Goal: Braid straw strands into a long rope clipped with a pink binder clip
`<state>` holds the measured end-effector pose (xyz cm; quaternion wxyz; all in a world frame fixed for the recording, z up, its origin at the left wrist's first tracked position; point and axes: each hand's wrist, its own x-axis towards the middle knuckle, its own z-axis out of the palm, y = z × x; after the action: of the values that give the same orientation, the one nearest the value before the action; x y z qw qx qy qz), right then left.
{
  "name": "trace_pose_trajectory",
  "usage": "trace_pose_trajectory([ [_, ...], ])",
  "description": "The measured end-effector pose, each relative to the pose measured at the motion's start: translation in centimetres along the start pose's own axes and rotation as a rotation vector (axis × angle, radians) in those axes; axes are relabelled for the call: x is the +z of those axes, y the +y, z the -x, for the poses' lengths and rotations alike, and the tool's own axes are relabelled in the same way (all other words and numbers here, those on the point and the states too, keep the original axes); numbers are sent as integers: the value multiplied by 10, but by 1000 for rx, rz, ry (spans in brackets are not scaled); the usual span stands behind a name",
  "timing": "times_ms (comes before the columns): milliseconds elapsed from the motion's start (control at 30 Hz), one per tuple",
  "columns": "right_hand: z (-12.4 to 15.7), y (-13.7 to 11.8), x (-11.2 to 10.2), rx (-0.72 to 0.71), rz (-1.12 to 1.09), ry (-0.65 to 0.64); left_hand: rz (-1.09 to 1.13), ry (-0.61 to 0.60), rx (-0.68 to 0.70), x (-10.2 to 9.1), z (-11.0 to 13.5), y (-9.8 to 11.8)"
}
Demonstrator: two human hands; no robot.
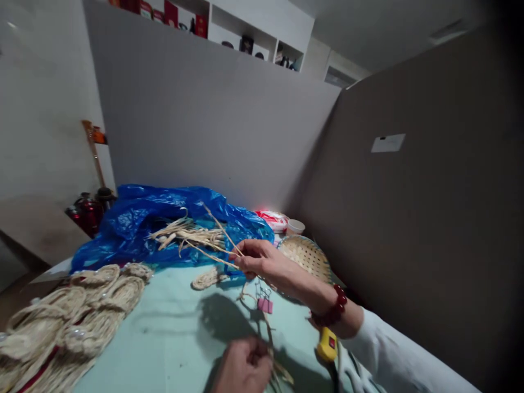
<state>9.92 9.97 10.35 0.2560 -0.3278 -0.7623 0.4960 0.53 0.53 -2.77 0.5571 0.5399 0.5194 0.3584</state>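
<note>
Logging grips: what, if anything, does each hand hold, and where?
Right hand: straw strands, pinched back from their far ends. Left hand: blurred, can't tell.

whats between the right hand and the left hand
In the head view, a pink binder clip and some straw-coloured cord show between the right hand and the left hand.

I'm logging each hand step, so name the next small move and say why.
Probably lower the strands toward the cord below the pink clip: the right hand pinches them well above it, while the left hand is down beside that cord. Whether the strands join the cord is unclear.
</note>
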Motion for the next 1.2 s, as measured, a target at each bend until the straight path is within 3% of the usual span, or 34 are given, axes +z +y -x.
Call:
trace_pose_trajectory([
  [233, 103, 8, 14, 93, 293, 231, 279, 29, 56, 2, 10, 5],
  [400, 141, 28, 30, 135, 428, 320, 187, -27, -53, -1, 17, 12],
  [567, 153, 48, 44, 179, 541, 339, 134, 12, -95, 0, 23, 22],
  [767, 145, 60, 45, 158, 596, 407, 125, 1, -85, -1, 24, 19],
  [1033, 161, 47, 48, 226, 351, 193, 121, 32, -67, -1, 23, 23],
  [1200, 165, 54, 53, 282, 406, 210, 140, -1, -71, -2, 22, 22],
])
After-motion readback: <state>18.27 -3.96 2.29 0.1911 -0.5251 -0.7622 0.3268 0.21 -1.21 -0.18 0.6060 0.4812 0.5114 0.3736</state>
